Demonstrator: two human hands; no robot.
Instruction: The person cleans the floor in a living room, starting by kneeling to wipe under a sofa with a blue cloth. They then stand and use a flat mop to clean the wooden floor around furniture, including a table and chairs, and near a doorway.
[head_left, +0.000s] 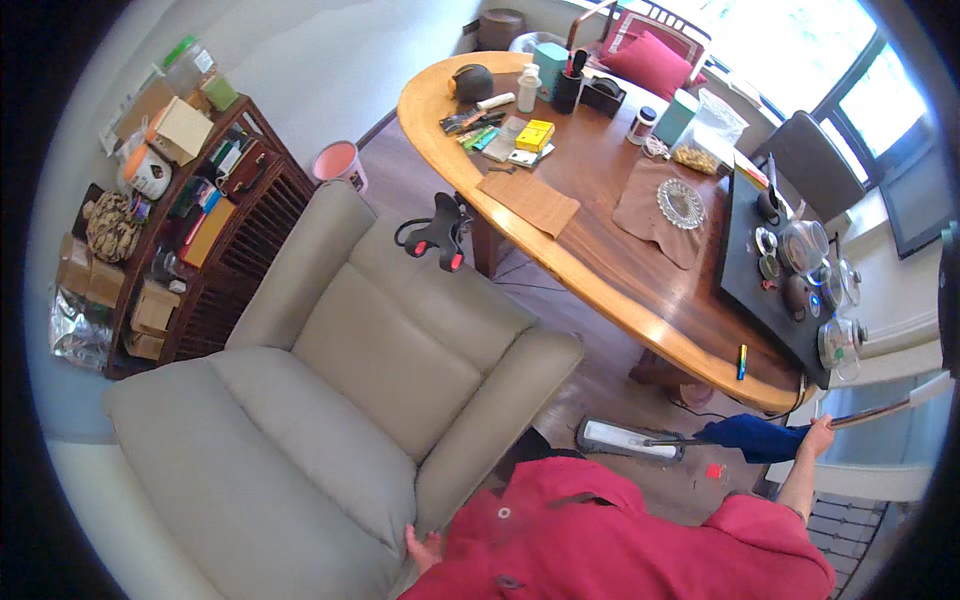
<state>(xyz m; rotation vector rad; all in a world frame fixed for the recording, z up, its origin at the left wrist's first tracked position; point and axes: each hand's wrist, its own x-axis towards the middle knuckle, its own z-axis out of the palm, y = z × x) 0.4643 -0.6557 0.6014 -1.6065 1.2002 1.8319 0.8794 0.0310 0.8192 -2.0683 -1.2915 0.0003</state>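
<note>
My right hand (819, 437) grips the pole of a flat mop, together with a dark blue cloth (761, 438) that hangs around the pole. The mop's flat head (630, 440), white on top with a grey fringe, lies on the wood floor below the table edge. Near the mop head is a small red scrap (714, 471) on the floor. My left hand (424, 551) rests at the side of the grey leather armchair (322, 480), thumb apart from the fingers; part of this hand is hidden by my red jacket, and nothing shows in it.
A wooden table (600, 289) bears a black tea tray (750, 277), glass teapots, a glass dish (680, 203) and boxes. A black bracket-like object (442, 232) with red tips stands behind the armchair. At the left are a crowded wooden shelf (217, 255) and a pink bin (337, 163).
</note>
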